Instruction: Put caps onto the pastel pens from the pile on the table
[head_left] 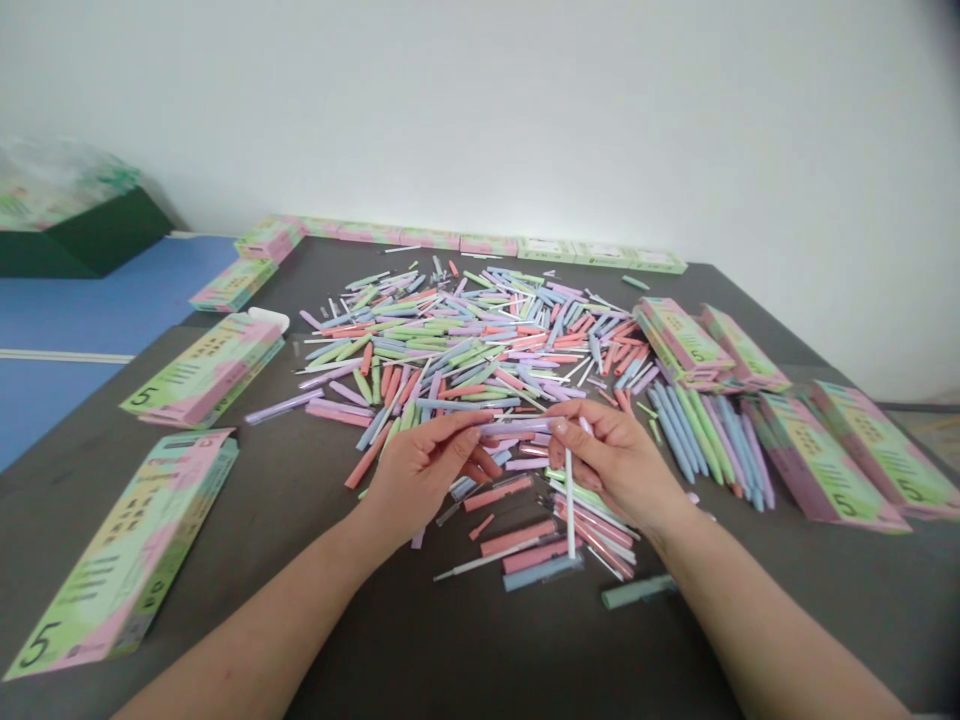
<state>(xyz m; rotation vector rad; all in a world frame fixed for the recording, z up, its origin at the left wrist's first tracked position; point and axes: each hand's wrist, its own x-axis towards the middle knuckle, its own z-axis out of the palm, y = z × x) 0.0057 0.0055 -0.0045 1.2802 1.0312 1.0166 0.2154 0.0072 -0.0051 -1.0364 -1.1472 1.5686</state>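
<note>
A light purple pen barrel (516, 427) is held level between my two hands, above the near side of a pile of pen parts (465, 335). My left hand (420, 470) pinches its left end between thumb and fingertips. Around its right end close the fingers of my right hand (619, 458), which also holds a thin white stick like a pen refill (570, 505) pointing down. Beneath the hands lie loose red barrels (517, 538), a blue barrel (541, 572) and several white sticks. A grey-green barrel (637, 592) is near my right forearm.
Pastel boxes marked 5 lie at the left (124, 550) and right (829, 460). A row of boxes (487, 245) lines the dark table's (420, 650) back edge. Assembled-looking pens (709, 435) lie side by side at right. A dark green bin (90, 235) stands on a blue surface.
</note>
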